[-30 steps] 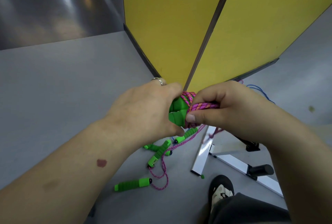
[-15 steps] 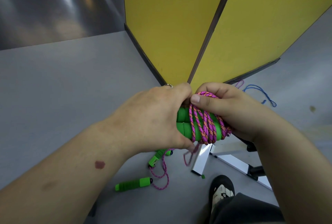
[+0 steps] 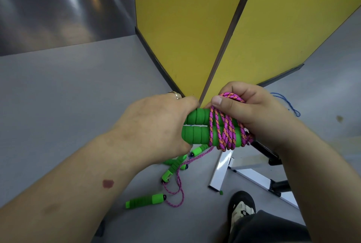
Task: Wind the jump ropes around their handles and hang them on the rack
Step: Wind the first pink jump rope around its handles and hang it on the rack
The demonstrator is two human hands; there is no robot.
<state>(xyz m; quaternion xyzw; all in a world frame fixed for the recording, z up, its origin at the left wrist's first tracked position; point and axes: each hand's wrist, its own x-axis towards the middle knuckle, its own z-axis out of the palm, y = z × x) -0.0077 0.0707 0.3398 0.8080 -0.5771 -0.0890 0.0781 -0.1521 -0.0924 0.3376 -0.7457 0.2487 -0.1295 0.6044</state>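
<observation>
Winding step, mid-way. Left hand (image 3: 156, 125) is wrapped around one end of a pair of bright green ribbed foam handles (image 3: 197, 127), holding the two side by side between both hands. Right hand (image 3: 252, 114) has thumb and fingers pinching a loop of the pink-and-orange braided cord (image 3: 224, 131) just above the handles; several turns already cross the handle pair diagonally on the right hand's side, bunched, not neat. A tail of the same cord seems to drop from under the hands toward the floor, so my read is there's slack left to take up. Next move, as I judge it: keep the left grip firm so the handles don't split, carry the pinched loop over and down, pull snug, then tuck the end. Below the hands, on the grey floor (image 3: 78, 106), more green foam-handled ropes (image 3: 173, 170) lie loose, unwound, so those remain. A white metal frame with black fittings (image 3: 252, 176) sits below the right hand; could be the rack's base, can't tell. Nothing visibly hung yet. Yellow panels (image 3: 185, 28) stand beyond both hands.
</observation>
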